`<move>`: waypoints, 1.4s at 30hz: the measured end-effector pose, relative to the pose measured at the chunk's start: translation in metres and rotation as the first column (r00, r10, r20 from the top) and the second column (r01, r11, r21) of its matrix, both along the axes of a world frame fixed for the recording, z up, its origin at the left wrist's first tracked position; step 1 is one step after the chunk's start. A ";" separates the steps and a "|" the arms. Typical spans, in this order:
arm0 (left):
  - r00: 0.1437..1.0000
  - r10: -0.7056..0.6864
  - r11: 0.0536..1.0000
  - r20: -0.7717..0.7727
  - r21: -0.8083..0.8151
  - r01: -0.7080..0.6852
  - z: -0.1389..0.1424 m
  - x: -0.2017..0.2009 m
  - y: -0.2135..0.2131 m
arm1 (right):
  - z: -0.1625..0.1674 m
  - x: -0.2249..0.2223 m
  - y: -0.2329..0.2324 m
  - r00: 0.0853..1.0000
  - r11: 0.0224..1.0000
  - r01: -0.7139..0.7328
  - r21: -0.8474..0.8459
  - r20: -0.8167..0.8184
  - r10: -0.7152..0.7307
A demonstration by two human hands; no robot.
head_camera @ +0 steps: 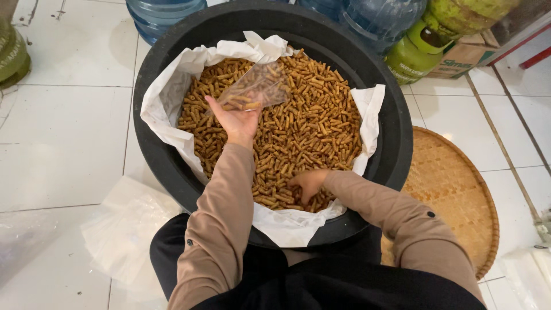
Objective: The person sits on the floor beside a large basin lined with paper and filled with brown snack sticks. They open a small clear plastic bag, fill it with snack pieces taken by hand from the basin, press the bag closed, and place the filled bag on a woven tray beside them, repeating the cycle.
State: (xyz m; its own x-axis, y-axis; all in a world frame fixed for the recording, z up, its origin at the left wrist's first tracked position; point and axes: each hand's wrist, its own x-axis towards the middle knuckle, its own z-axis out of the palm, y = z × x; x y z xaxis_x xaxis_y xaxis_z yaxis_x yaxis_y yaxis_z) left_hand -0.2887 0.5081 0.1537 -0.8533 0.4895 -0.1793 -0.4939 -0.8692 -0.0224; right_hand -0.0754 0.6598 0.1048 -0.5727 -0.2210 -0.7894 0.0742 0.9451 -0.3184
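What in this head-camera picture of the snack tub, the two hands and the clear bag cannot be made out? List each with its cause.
- Right hand fingertips: buried in the snack sticks, head view.
- Clear plastic bag in the left hand: how full it is, blurred by sticks showing through.
- Black tub near rim: covered by white paper lining and sleeves.
- Water jugs: cut off by top edge.

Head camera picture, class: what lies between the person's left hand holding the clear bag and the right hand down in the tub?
Only loose brown snack sticks lie between the left hand with its clear plastic bag and the right hand, in the head view.
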 end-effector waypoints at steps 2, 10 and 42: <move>1.000 -0.019 1.000 0.003 -0.002 0.019 0.002 0.002 -0.002 | -0.004 -0.001 0.006 1.000 0.999 -0.011 0.038 -0.003 0.012; 0.995 -0.066 0.997 0.079 -0.029 0.068 0.011 0.007 0.003 | 0.101 -0.017 0.042 0.674 0.424 0.664 -0.616 0.248 -0.696; 0.977 0.138 0.990 0.161 -0.038 -0.134 -0.008 -0.013 0.013 | 0.082 -0.113 0.017 0.099 0.668 0.156 -0.728 -0.661 -0.743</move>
